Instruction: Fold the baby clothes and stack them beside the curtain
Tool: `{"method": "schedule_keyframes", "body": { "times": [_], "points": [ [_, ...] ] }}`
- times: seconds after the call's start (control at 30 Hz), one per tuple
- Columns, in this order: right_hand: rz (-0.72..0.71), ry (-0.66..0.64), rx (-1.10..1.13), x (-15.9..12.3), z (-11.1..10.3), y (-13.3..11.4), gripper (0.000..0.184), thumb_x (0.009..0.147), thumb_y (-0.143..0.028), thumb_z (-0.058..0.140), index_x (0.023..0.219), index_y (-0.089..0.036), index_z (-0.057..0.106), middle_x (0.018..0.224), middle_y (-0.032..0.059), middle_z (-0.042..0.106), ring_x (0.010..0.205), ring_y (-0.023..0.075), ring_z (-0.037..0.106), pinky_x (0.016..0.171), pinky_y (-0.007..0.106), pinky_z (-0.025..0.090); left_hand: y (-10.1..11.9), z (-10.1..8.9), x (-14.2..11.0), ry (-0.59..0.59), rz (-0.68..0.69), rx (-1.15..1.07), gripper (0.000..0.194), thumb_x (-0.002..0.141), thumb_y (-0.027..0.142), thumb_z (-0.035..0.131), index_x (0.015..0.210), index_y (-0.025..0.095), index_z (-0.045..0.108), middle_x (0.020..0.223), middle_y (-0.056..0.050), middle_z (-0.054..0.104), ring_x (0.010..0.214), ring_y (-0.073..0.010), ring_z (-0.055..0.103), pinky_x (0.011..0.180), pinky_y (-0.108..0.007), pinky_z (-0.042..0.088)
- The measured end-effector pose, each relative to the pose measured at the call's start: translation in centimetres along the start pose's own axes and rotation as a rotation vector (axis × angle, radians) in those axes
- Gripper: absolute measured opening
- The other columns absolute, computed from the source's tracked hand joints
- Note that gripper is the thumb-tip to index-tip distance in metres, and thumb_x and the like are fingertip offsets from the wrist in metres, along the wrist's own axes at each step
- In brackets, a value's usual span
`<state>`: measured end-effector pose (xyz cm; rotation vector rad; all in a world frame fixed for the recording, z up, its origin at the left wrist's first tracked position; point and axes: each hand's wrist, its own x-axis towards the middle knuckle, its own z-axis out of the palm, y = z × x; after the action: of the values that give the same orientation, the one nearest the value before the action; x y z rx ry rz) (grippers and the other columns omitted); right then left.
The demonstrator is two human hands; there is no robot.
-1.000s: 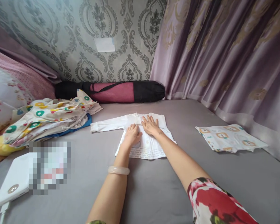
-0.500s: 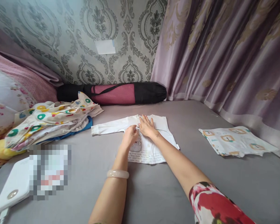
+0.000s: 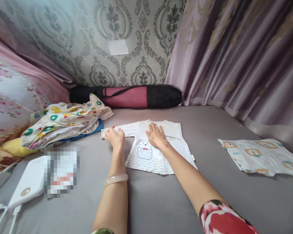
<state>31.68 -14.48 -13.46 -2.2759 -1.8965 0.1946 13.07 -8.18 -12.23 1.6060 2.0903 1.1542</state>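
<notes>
A small white long-sleeved shirt lies spread on the grey sheet, a bear drawing and lines of print on its front. One sleeve stretches out to the left; on the right side no sleeve sticks out. At the cuff of that left sleeve is my left hand, thumb apart from the bent fingers, which touch or hover over the cloth. My right hand rests flat on the upper chest of the shirt, fingers extended.
Crumpled patterned clothes are heaped at the left, near a white power bank with cables and a blurred-out item. A folded printed cloth lies right. A black-and-pink roll bag lines the wall beside the curtain.
My left hand has moved from the shirt's chest leftward to the sleeve cuff, uncovering the bear drawing. My right hand stays flat on the shirt. The view has shifted slightly left.
</notes>
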Motion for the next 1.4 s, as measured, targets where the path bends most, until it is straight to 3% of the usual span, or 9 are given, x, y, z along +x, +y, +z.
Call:
{"method": "schedule_keyframes", "body": {
  "times": [0.13, 0.27, 0.47, 0.77, 0.87, 1.0, 1.1, 1.2, 1.4],
  "points": [
    [-0.011, -0.002, -0.025, 0.2, 0.2, 0.1, 0.064, 0.101, -0.041, 0.017, 0.154, -0.005, 0.024, 0.163, 0.0103, 0.015, 0.15, 0.0227, 0.012, 0.12, 0.044, 0.004, -1.4, -1.5, 0.8, 0.13, -0.203, 0.066, 0.045, 0.081, 0.033, 0.058, 0.12, 0.012, 0.051, 0.132, -0.025, 0.044, 0.125, -0.0426, 0.042, 0.099, -0.058, 0.037],
    [-0.006, -0.031, -0.05, 0.4, 0.2, 0.1, 0.065, 0.101, -0.042, 0.016, 0.154, -0.005, 0.022, 0.163, 0.0101, 0.013, 0.15, 0.0223, 0.01, 0.12, 0.045, 0.005, -1.9, -1.5, 0.7, 0.09, -0.322, 0.15, 0.048, 0.082, 0.04, 0.059, 0.119, 0.012, 0.048, 0.13, -0.027, 0.045, 0.124, -0.0438, 0.042, 0.095, -0.06, 0.039],
    [0.003, -0.06, -0.053, 0.6, 0.2, 0.0, 0.064, 0.101, -0.041, 0.017, 0.155, -0.006, 0.021, 0.163, 0.01, 0.011, 0.15, 0.0224, 0.009, 0.12, 0.046, 0.005, -1.8, -1.0, 0.5, 0.104, -0.374, 0.224, 0.055, 0.085, 0.038, 0.056, 0.125, 0.003, 0.045, 0.136, -0.028, 0.04, 0.127, -0.0389, 0.042, 0.102, -0.05, 0.037],
    [-0.044, -0.044, -0.06, 1.2, -1.3, -0.8, 0.057, 0.1, -0.033, 0.031, 0.149, -0.003, 0.034, 0.16, 0.0165, 0.023, 0.147, 0.0297, 0.017, 0.118, 0.051, 0.012, -1.8, -0.8, 0.8, 0.14, -0.382, 0.17, 0.034, 0.078, 0.024, 0.061, 0.108, 0.01, 0.053, 0.132, -0.025, 0.046, 0.126, -0.0392, 0.044, 0.101, -0.051, 0.037],
    [-0.186, 0.07, -0.031, 1.8, -1.7, -2.1, 0.045, 0.099, -0.022, 0.031, 0.137, -0.011, 0.052, 0.151, 0.0129, 0.041, 0.138, 0.0262, 0.033, 0.113, 0.041, 0.024, -2.1, -0.6, 1.5, 0.14, -0.351, -0.04, 0.016, 0.074, 0.02, 0.06, 0.088, 0.018, 0.051, 0.114, -0.017, 0.058, 0.118, -0.0352, 0.051, 0.101, -0.051, 0.038],
    [-0.275, -0.015, 0.037, 2.9, -1.5, -4.0, 0.041, 0.099, -0.022, 0.029, 0.123, -0.019, 0.063, 0.136, 0.0081, 0.056, 0.12, 0.0233, 0.049, 0.099, 0.033, 0.038, -1.9, -0.3, 2.9, 0.097, -0.336, -0.485, 0.021, 0.072, 0.024, 0.061, 0.072, 0.023, 0.04, 0.073, 0.001, 0.055, 0.082, -0.0203, 0.061, 0.084, -0.038, 0.05],
    [-0.22, -0.1, 0.035, 3.7, -1.1, -5.0, 0.043, 0.1, -0.033, 0.033, 0.132, -0.017, 0.057, 0.145, 0.0089, 0.049, 0.126, 0.0287, 0.045, 0.101, 0.038, 0.038, -0.9, -0.4, 3.5, 0.045, -0.426, -0.985, 0.02, 0.068, 0.021, 0.059, 0.07, 0.021, 0.04, 0.063, 0.006, 0.05, 0.064, -0.0135, 0.057, 0.07, -0.031, 0.051],
    [-0.151, -0.158, 0.047, 4.3, -0.8, -5.9, 0.059, 0.098, -0.047, 0.033, 0.148, -0.015, 0.04, 0.158, 0.009, 0.032, 0.133, 0.0334, 0.039, 0.107, 0.045, 0.033, 0.6, -0.5, 3.4, -0.004, -0.48, -1.341, 0.015, 0.064, 0.016, 0.057, 0.074, 0.019, 0.047, 0.067, 0.005, 0.057, 0.064, -0.0116, 0.059, 0.068, -0.027, 0.051],
    [-0.084, -0.211, 0.092, 5.4, -1.0, -6.5, 0.069, 0.093, -0.056, 0.04, 0.151, -0.019, 0.034, 0.161, 0.01, 0.024, 0.137, 0.038, 0.037, 0.108, 0.051, 0.033, 2.7, -0.3, 2.1, -0.222, -0.399, -1.627, 0.014, 0.071, 0.012, 0.049, 0.081, 0.016, 0.059, 0.08, -0.002, 0.067, 0.078, -0.0116, 0.063, 0.079, -0.023, 0.05]
  ]
}}
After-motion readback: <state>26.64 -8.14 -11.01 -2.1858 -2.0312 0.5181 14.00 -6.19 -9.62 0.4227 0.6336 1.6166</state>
